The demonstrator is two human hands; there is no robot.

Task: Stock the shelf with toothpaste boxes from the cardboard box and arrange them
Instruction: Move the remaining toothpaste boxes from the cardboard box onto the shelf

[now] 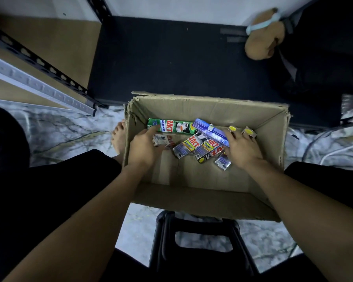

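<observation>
An open cardboard box (202, 198) stands on the floor in front of me with several toothpaste boxes inside. My left hand (144, 148) reaches in at the left, its index finger stretched onto a green Zact Whitening box (177, 126). A white Pepsodent box (161, 139) lies just under that hand. My right hand (244, 148) is spread at the right, touching the end of a blue box (211, 131) and two small boxes with yellow dots (232, 128). Silver Zact Smokers boxes (189, 147) lie between my hands. The shelf (49, 47) with its brown board is at the upper left.
The shelf's black perforated metal frame (39, 62) runs diagonally at the left. A black plastic stool (194, 226) is under me, and my bare foot (118, 137) touches the box's left wall. A brown stuffed thing (263, 43) and cables (330, 151) lie at the right.
</observation>
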